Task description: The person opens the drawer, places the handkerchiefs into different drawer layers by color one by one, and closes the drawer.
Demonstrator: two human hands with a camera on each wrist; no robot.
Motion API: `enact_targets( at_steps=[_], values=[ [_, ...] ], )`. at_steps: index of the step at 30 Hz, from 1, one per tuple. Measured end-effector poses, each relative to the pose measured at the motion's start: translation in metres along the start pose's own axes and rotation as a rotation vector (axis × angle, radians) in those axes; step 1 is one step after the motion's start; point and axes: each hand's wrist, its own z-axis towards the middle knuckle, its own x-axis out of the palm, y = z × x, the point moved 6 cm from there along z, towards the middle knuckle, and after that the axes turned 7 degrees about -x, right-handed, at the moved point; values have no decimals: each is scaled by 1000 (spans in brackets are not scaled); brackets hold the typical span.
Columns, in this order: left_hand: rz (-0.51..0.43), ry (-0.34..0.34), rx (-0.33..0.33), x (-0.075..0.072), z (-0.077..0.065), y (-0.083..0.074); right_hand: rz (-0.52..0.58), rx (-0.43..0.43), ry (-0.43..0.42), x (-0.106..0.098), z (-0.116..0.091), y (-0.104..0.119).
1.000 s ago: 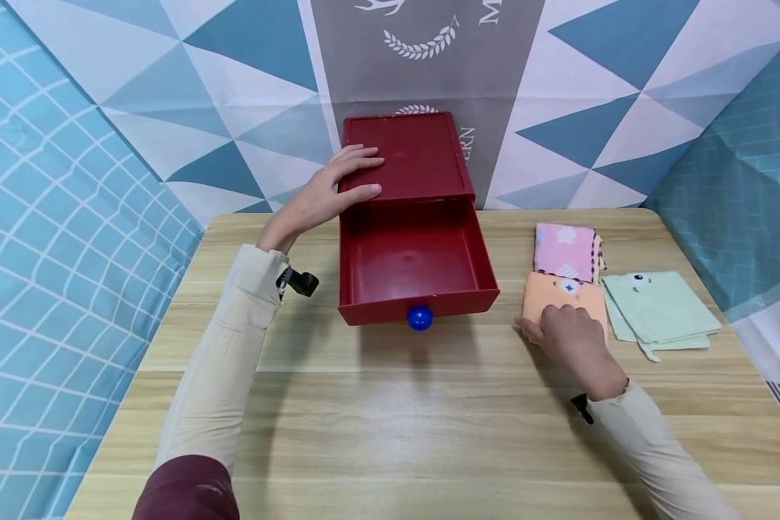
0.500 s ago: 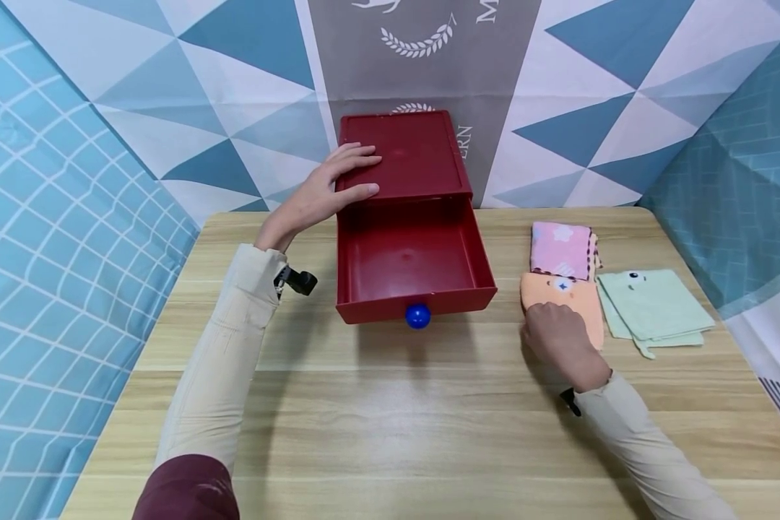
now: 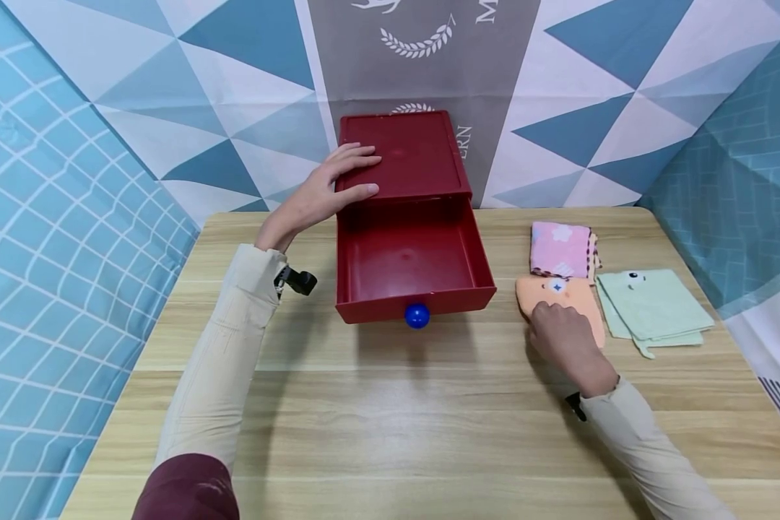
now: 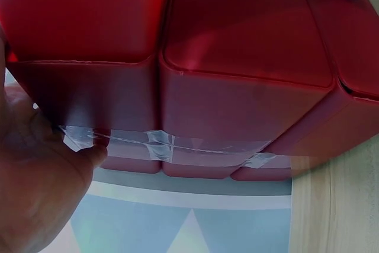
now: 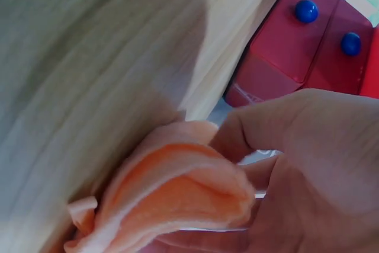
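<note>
In the head view my left hand [image 3: 338,180] rests on the left side of the dark red drawer unit [image 3: 406,155], fingers laid straight over its top. The unit's top drawer [image 3: 406,263] is pulled out, with bare inside and a blue knob [image 3: 417,315] on its front. My right hand [image 3: 567,343] pinches the near left part of a folded orange towel [image 3: 575,297]. In the right wrist view the folded layers of the towel [image 5: 183,199] bulge up between thumb and fingers. Its far side, with a printed face, lies on the table.
Behind the orange towel lies a folded pink towel [image 3: 561,249], with a folded green towel [image 3: 656,307] to the right. All stand on a wooden table [image 3: 364,433]. Clear tape [image 4: 177,146] runs across the stacked drawer units. A patterned cloth backdrop [image 3: 253,79] hangs behind.
My right thumb, earlier stretched out to the left, is now tucked in at the orange towel. The towel's left edge has bunched up and shifted slightly. My left hand stays put.
</note>
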Motion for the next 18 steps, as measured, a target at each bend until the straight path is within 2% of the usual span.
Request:
enact_targets(
  at_steps=[7,11,14,18],
  values=[
    [7,-3,5,-1,-1,-2,7,-12,-9,1,-3,2],
    [27,-10,9,-1,-3,-7,33,2,41,-3,-6,0],
    [47,-23,20,-1,7,10,64,11,61,-7,-9,-3],
    [63,-37,30,-2,19,34,79,6,23,-12,-14,-6]
  ],
)
